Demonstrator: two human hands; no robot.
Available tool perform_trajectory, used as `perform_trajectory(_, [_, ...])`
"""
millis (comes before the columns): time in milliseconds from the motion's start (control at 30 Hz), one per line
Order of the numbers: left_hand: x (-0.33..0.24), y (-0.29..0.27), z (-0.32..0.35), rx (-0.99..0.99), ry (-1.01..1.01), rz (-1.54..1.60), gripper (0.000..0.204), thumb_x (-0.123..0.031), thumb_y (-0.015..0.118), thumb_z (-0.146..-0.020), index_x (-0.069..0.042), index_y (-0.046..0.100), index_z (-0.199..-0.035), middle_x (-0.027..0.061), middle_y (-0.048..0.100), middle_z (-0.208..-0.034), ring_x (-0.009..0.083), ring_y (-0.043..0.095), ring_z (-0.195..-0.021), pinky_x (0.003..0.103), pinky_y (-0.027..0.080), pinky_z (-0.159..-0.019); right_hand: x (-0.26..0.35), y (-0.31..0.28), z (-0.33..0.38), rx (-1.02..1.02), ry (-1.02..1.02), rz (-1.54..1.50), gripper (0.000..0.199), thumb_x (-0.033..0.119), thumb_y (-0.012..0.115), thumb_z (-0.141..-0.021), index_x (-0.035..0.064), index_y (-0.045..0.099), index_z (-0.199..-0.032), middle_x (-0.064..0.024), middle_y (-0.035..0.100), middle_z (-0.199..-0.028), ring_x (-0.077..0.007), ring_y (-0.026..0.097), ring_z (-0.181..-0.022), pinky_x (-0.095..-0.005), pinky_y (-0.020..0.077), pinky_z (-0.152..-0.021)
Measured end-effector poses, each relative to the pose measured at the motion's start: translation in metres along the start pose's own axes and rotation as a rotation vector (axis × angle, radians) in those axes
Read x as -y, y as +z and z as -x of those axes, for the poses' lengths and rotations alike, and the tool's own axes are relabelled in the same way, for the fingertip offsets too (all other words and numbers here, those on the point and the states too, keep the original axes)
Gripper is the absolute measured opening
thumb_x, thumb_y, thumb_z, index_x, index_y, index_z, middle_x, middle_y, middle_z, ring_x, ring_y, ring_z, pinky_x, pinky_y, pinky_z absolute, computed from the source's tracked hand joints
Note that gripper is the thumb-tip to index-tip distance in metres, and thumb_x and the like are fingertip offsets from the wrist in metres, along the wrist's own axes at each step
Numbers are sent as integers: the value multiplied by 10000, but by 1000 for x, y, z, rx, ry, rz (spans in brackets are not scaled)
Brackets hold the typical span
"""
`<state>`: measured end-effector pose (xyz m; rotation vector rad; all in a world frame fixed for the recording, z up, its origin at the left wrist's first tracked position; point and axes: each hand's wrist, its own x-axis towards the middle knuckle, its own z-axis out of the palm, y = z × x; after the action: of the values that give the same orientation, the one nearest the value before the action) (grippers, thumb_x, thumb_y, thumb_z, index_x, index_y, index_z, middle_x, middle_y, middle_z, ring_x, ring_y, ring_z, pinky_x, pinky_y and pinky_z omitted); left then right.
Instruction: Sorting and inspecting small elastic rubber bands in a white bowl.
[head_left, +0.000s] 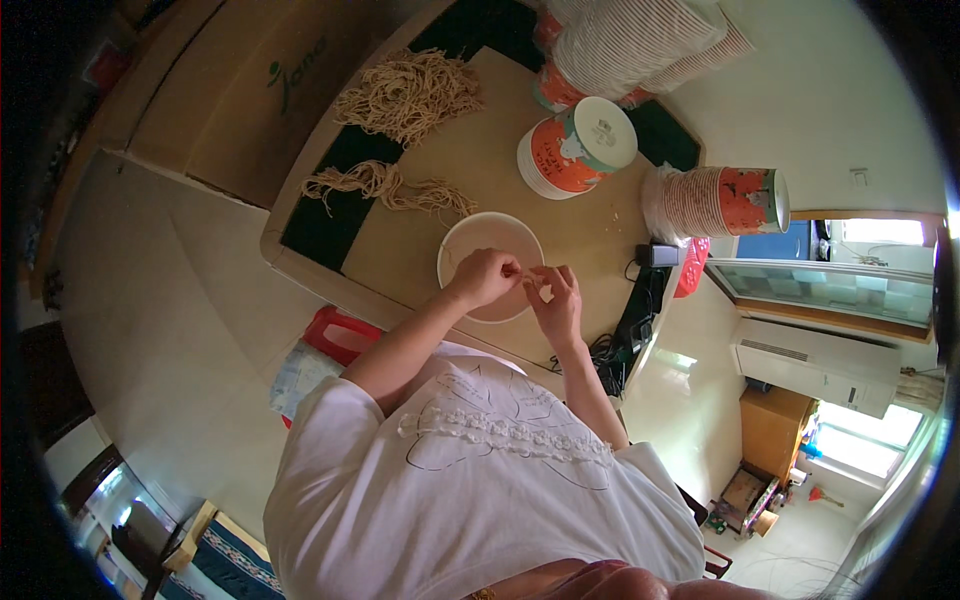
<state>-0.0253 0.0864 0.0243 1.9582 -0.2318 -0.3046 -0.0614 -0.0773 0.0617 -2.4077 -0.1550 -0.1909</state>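
A white paper bowl (478,240) stands on the brown table (590,235) in front of me. Both hands meet just above its near rim. My left hand (485,276) is curled, with its fingertips pinching a small pale piece (528,274). My right hand (560,302) pinches the same piece from the other side, and a pale bit shows under its fingers. What the piece is cannot be made out. My hands hide part of the bowl's inside.
Two heaps of tan noodle strands (410,95) (385,187) lie at the table's far left. Stacks of orange-printed paper cups (575,148) (720,200) (640,40) stand or lie to the right. A black adapter with cables (655,256) sits near the right edge. A cardboard box (240,90) stands at the left.
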Motion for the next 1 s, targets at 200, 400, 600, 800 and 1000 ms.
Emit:
perform_trajectory(200, [1,-1,-2,-34,24,3,87,-175,682,-734,-91,680,-755,95,677,-760,283,658,-717,397,521,-651,-3,1,-1,15,-54,25,69,55,684,-757,49,647,-814,-111,582,-774,-289,569,-759,-394,453,-694])
perform_trajectory(400, [-4,-5,-2,-16,-18,-48,95,-144,691,-756,-65,679,-807,102,682,-773,242,670,-706,354,520,-642,-11,3,-1,5,-82,-16,42,51,678,-761,45,644,-785,-114,581,-772,-300,564,-753,-398,450,-687])
perform_trajectory(600, [3,3,-2,-5,74,288,112,-167,682,-746,-101,705,-834,93,695,-802,259,678,-756,363,535,-678,-11,2,-1,14,-34,-26,50,48,686,-754,48,645,-782,-118,579,-776,-307,562,-757,-403,448,-683])
perform_trajectory(800, [-3,6,-5,57,32,54,121,-119,693,-771,-61,706,-877,118,696,-799,224,688,-746,332,532,-672,-14,5,2,30,-70,21,63,55,698,-745,49,646,-780,-115,582,-795,-311,562,-775,-403,443,-689])
perform_trajectory(1000, [0,6,-6,71,63,92,111,-104,682,-771,-56,706,-868,114,695,-782,222,685,-729,330,532,-671,-13,5,2,21,-81,53,69,58,700,-732,46,641,-765,-107,574,-783,-310,561,-773,-403,440,-695])
